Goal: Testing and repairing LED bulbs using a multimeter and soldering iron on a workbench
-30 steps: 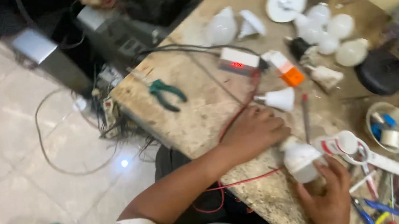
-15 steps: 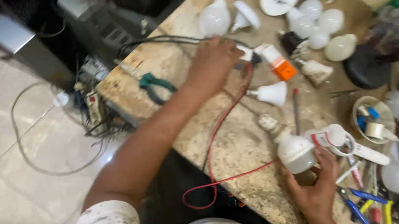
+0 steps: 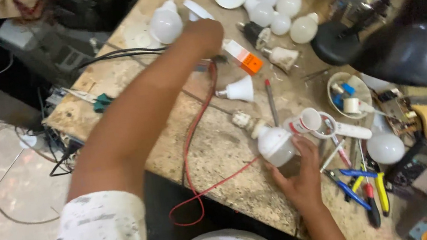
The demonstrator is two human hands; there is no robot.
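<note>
Hands well apart: my left hand (image 3: 206, 34) is stretched far across the surface (image 3: 211, 147), by the small orange-and-white box (image 3: 244, 57), and the red wire (image 3: 189, 156) runs right up under it. That hand looks curled, but it is blurred, so I cannot tell whether it really grips the wire's end or only rests on it. My right hand (image 3: 301, 177) is close to me, at the near edge, wrapped around the lower side of the white bulb (image 3: 276, 146), which lies on the surface, its base end pointing away from me toward a small grey fitting (image 3: 242, 119). From the far hand the red wire trails back, drops in a loop over the near edge and comes up again toward the bulb. I judge this to be the wiring stage: one hand steadies the bulb and the other sees to the lead's far end. Any next move calls for a firm hold on the bulb and care with the slack loop, since a white cone housing (image 3: 239, 89) and a red-tipped pen (image 3: 271, 101) lie just beside the wire's path. Blue and yellow pliers (image 3: 355, 186) sit near the right hand, and a black lamp (image 3: 417, 38) hangs over the far right.
</note>
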